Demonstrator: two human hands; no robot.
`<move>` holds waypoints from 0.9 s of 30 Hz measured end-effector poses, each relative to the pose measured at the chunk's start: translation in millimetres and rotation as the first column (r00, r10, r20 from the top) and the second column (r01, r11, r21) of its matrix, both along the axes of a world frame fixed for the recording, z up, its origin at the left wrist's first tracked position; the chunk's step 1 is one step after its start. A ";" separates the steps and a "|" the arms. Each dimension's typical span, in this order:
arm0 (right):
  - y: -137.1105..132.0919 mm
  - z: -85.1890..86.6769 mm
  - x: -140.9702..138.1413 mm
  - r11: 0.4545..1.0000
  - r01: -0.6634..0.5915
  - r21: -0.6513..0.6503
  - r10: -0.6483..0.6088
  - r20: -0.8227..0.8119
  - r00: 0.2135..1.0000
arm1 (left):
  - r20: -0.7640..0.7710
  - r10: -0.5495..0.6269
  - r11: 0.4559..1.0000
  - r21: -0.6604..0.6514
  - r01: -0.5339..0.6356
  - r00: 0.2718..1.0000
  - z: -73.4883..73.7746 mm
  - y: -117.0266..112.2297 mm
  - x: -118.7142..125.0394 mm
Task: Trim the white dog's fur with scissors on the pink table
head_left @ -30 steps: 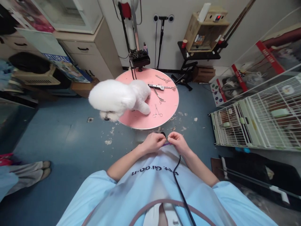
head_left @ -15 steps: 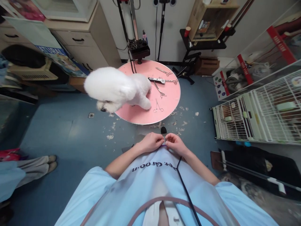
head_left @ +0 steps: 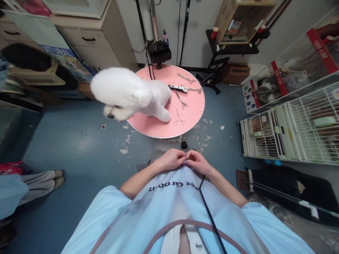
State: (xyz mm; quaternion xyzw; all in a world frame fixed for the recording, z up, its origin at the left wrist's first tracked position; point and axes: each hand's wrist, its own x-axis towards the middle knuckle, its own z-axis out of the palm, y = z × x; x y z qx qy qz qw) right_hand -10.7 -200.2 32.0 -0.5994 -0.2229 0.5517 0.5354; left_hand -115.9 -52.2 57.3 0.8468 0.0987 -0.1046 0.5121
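Observation:
My left hand (head_left: 173,158) and my right hand (head_left: 197,160) meet at my waist, in front of the blue apron (head_left: 172,197). The fingertips of both are pinched together around a small purple-edged thing (head_left: 185,162), mostly hidden, whose kind I cannot make out. Beyond them a white fluffy dog (head_left: 132,91) stands on a round pink table (head_left: 156,130), its head past the left edge. To its right lie a black-and-white clipper-like tool (head_left: 178,88), a clamp with ring handles (head_left: 178,118), curved scissors (head_left: 181,99) and more scissors (head_left: 186,78).
Tufts of white hair (head_left: 124,151) lie on the blue floor (head_left: 87,148). White wire cages (head_left: 267,135) line the right side. A person's legs (head_left: 39,183) show at the left. Behind the table rise a stand with a black holder (head_left: 159,53) and a drawer cabinet (head_left: 84,40).
The dog's head has shifted slightly left and up in view, and the table appears a little higher. My hands stay together at nearly the same place, fingers still pinched.

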 end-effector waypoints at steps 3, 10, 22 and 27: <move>-4.5 -2.9 0.3 0.999 -0.041 0.011 0.039 0.111 0.993 | -0.005 -0.012 1.000 -0.022 0.012 1.000 -2.2 -1.7 0.7; -5.6 -4.6 -1.7 0.998 0.045 -0.037 -0.040 0.109 0.993 | -0.018 -0.021 0.999 -0.046 0.020 1.000 -2.9 1.3 1.0; -1.4 2.8 1.1 0.972 0.133 -0.192 -0.167 -0.172 0.971 | 0.022 0.007 0.980 -0.201 -0.002 1.000 1.8 5.1 3.0; -0.1 1.1 -1.6 0.963 0.179 -0.204 -0.236 -0.302 0.924 | -0.004 -0.004 0.966 -0.257 0.003 1.000 2.3 6.9 4.8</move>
